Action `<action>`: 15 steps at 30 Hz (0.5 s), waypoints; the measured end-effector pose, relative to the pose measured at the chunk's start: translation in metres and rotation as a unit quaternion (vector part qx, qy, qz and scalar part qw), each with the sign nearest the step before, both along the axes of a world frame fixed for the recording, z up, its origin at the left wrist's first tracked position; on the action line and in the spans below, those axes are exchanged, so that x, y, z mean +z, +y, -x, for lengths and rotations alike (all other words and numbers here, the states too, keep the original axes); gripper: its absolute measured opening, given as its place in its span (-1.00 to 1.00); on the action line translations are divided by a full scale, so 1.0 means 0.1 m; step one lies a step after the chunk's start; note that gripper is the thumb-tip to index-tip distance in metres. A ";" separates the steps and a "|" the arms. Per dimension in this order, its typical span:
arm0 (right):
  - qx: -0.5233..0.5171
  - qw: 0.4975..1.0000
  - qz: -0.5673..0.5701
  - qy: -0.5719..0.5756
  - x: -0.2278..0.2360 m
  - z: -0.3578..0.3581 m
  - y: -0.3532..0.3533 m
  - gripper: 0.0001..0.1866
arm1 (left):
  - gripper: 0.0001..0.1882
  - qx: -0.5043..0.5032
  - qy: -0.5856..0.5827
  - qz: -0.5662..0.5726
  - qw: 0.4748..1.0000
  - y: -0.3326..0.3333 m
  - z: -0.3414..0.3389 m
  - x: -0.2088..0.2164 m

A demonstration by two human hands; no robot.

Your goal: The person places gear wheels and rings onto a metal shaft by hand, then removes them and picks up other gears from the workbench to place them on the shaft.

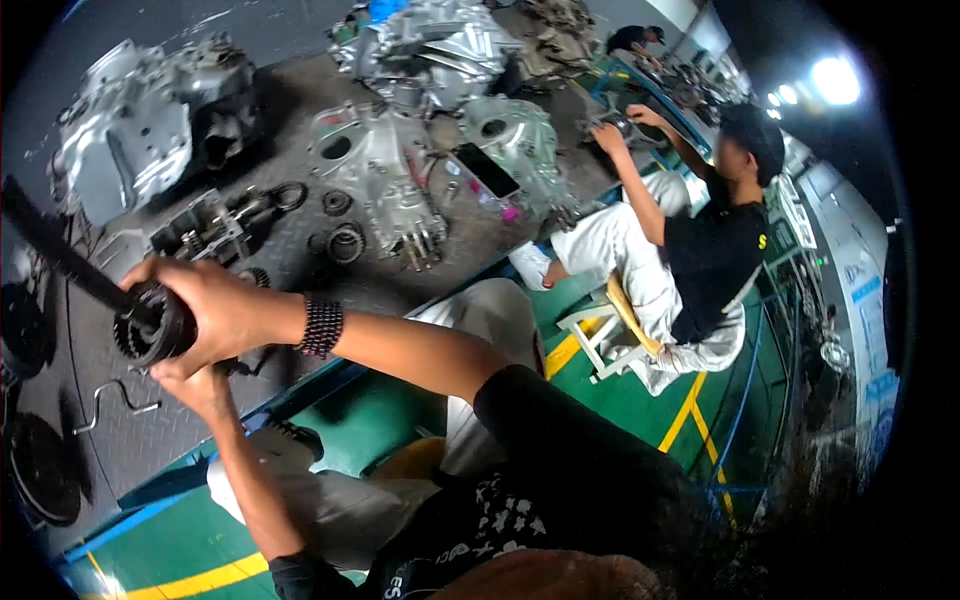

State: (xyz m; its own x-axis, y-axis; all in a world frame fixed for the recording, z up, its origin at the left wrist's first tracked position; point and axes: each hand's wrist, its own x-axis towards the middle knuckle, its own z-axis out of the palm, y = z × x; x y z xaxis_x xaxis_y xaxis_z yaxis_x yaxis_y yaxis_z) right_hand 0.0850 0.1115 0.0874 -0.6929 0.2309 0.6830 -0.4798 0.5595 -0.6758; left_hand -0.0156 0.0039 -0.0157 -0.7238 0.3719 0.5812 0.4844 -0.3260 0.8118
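Note:
A dark, toothed gear drum (143,345) is held up at the left over the bench, its open end tilted toward the upper left. My right hand (225,305), with a beaded bracelet at the wrist, wraps round its far side. My left hand (203,392) is closed on its underside, its fingers partly hidden. A long black rod (70,262) slants in from the left edge and meets the drum's open middle; its other end is out of sight. Just below lies a bent silver crank-shaped rod (118,400). Beyond my hands sits a small metal valve block (205,232).
Large silver gearbox housings (150,130) stand on the grey metal bench (290,110). Several gears and bearing rings (347,243) lie near a flat casing (385,165) and a phone (487,170). A co-worker (700,230) sits on the right. Dark round parts (45,468) are at the lower left.

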 end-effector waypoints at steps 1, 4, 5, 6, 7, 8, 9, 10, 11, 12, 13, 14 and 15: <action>-0.006 1.000 -0.019 0.020 0.01 -0.03 0.01 -0.02 | -0.47 -0.037 -0.018 0.032 0.999 -0.01 0.09 -0.06; 0.019 0.998 -0.061 0.011 -0.10 -0.01 0.12 -0.03 | -0.61 -0.010 0.013 0.066 0.998 0.01 0.26 -0.16; 0.044 0.999 -0.013 -0.023 -0.14 -0.05 0.13 -0.03 | -0.68 -0.003 0.015 -0.004 1.000 0.04 0.12 -0.09; 0.043 0.999 -0.009 -0.020 -0.16 -0.05 0.12 -0.03 | -0.68 -0.004 0.018 0.000 1.000 0.01 0.11 -0.10; 0.017 0.998 -0.053 -0.027 -0.10 -0.07 0.16 -0.01 | -0.69 -0.019 0.014 -0.009 1.000 0.05 0.09 -0.09; -0.002 0.995 -0.093 -0.033 -0.05 -0.06 0.17 0.00 | -0.70 -0.027 0.011 -0.014 0.999 0.03 0.10 -0.09; 0.003 0.995 -0.088 -0.042 -0.01 -0.05 0.17 -0.03 | -0.68 -0.016 0.050 0.023 0.998 0.00 0.19 -0.17; 0.018 0.996 -0.084 -0.035 -0.07 0.05 0.15 -0.03 | -0.68 -0.001 0.055 0.029 0.998 -0.07 0.27 -0.19; 0.015 0.994 -0.103 -0.010 -0.16 0.12 0.15 0.01 | -0.63 -0.019 0.010 0.057 0.998 -0.13 0.31 -0.21; 0.014 0.992 -0.122 0.013 -0.24 0.22 0.14 0.04 | -0.57 -0.035 -0.039 0.082 0.995 -0.17 0.35 -0.25; 0.047 0.997 -0.059 0.007 -0.21 0.20 0.04 0.04 | -0.58 0.026 -0.059 0.087 0.994 -0.27 0.35 -0.31; 0.036 0.997 -0.059 -0.018 -0.20 0.10 0.07 0.02 | -0.52 0.031 -0.053 0.080 0.995 -0.20 0.27 -0.24; 0.086 0.995 -0.042 0.024 -0.17 0.22 0.00 -0.03 | -0.46 0.040 -0.025 0.065 0.997 -0.31 0.23 -0.02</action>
State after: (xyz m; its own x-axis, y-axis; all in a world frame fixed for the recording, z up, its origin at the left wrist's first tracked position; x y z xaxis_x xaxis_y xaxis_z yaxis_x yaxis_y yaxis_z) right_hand 0.0627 0.1110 0.0704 -0.6841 0.0513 0.7276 -0.6037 0.5200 -0.6043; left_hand -0.0389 -0.0269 -0.0172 -0.7807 0.3815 0.4949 0.4632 -0.1783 0.8681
